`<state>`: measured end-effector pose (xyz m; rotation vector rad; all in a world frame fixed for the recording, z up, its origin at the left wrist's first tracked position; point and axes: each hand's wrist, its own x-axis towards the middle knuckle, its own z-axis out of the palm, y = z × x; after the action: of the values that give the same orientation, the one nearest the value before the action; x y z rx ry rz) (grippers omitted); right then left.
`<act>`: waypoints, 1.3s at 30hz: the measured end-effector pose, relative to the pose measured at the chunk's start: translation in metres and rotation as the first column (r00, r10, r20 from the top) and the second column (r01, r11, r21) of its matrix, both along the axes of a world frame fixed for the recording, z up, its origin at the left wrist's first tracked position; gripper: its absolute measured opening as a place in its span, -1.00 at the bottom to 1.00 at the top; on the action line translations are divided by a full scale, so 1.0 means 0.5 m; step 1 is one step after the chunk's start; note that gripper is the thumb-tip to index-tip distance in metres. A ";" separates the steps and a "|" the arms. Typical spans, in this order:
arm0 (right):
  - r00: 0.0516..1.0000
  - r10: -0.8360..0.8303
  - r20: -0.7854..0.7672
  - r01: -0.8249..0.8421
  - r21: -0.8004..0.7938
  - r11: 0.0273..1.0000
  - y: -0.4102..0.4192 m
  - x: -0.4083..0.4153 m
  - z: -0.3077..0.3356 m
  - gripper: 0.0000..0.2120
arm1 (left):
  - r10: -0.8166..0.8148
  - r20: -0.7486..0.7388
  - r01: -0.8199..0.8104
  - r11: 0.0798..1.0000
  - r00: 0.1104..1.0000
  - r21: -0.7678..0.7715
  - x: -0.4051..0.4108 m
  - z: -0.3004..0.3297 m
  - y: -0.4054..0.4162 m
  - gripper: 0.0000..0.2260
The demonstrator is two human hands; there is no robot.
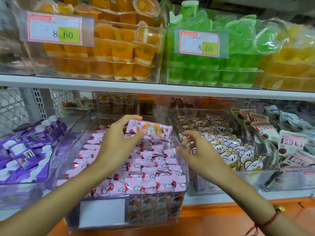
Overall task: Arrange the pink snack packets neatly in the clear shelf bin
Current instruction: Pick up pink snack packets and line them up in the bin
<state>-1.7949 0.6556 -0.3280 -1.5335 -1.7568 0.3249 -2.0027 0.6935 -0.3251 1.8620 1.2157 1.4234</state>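
With one pink snack packet (pixel 149 128) pinched in the left hand (pixel 117 138) above the clear shelf bin (pixel 71 150) and the right hand (pixel 196 150) held loosely released beside it, the packet should be laid flat, aligned with the rows below.

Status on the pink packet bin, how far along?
Mostly done: the pink packets already lie in rough rows in the clear bin. In hand: the left hand pinches one packet above the pile; the right hand hovers open. Left: placing it.
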 end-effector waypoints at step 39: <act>0.738 0.169 0.653 -0.254 0.038 0.966 -0.044 -0.026 -0.025 -0.48 | -0.131 -0.535 0.094 0.991 0.835 -0.098 0.030 0.002 0.135 -0.85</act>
<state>-1.8080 0.6338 -0.3404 -1.4450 -2.4490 -0.2526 -1.9876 0.7610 -0.3239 2.3321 1.3508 0.7917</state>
